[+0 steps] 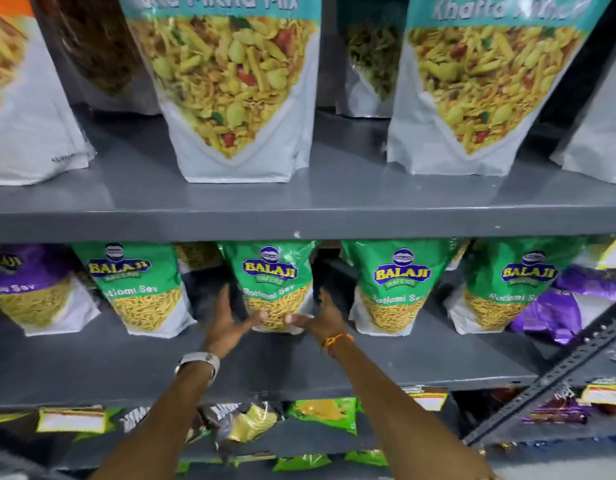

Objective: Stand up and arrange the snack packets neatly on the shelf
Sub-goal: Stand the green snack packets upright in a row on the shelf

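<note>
On the middle shelf (92,362) a row of packets stands facing out. Far left is a purple packet (26,289), then a green packet (140,289) upright beside it. Next comes the left hand (227,323), fingers (225,299) spread wide open, thumb resting against the lower left of the middle packet (277,285); it grips nothing, only braces. That middle packet stands upright on the shelf, near its far side, tilted slightly. The right hand (320,318) mirrors the left on the packet's lower right, open too, thumb touching the front, the other fingers behind its edge and partly hidden. Right of it stand two more green packets (396,285), and past them crumpled purple packets (556,313) lie slumped against a slanted metal strut (559,372).

Risk, as I judge it: the middle packet is held only by light touch low down, so it could tip forward or sideways once the hands leave, knocking a neighbour. A push too hard could slide it back out of line. The slumped purple ones may slide off the near edge if jostled.
</note>
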